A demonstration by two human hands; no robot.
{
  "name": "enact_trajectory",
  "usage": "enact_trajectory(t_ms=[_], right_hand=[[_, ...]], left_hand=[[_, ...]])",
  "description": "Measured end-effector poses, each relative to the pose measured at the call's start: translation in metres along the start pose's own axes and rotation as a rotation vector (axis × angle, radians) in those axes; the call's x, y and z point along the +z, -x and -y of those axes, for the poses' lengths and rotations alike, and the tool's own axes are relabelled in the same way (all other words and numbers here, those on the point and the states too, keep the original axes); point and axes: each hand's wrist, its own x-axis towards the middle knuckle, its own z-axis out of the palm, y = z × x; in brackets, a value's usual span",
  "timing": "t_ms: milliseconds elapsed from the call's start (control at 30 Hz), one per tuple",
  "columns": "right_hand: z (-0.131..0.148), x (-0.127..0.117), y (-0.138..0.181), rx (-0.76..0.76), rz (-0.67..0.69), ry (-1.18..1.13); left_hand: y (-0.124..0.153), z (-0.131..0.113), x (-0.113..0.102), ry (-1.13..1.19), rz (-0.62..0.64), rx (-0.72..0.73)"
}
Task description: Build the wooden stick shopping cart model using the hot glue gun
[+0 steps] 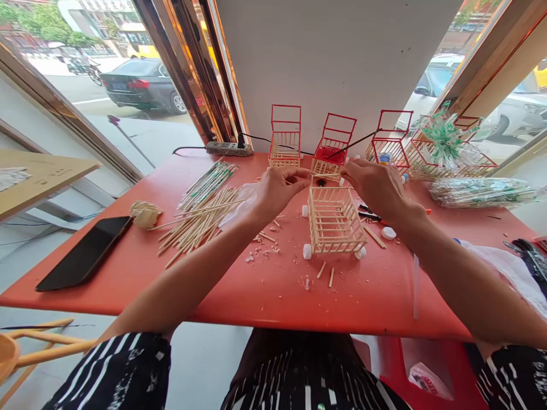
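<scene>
A small cart made of wooden sticks (313, 225) stands on the red table, with white wheels at its lower corners. Just beyond its far end, my left hand (280, 193) and my right hand (374, 183) face each other with fingers pinched. A thin wooden stick (325, 175) spans the gap between their fingertips, one end in each hand. Behind it sits a small red tray (331, 154) on another stick cart, with a dark rod leaning out. The right fingers partly hide their end of the stick.
Loose wooden sticks (205, 225) and a black phone (85, 253) lie at left. Red-handled stick carts (285, 126) line the wall beside a power strip (229, 149). At right are a wrapped stick bundle (481, 192), pliers (371, 214) and a white cap (388, 233).
</scene>
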Motion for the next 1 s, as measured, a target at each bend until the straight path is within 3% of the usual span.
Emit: enact_trajectory(t_ms=[167,533,800,1000], right_hand=[[0.006,-0.005,-0.003,0.041,0.057,0.109],[-0.001,0.006,-0.001,0.041,0.044,0.142],[-0.010,0.019,0.002,0.049,-0.030,0.039],[-0.021,0.019,0.006,0.058,-0.139,-0.270]], left_hand=[[-0.006,0.005,0.016,0.096,-0.037,0.006],[-0.010,0.004,0.026,0.091,-0.036,0.032],[-0.005,-0.004,0.028,0.012,-0.041,0.003],[-0.002,-0.002,0.028,0.012,-0.074,0.012]])
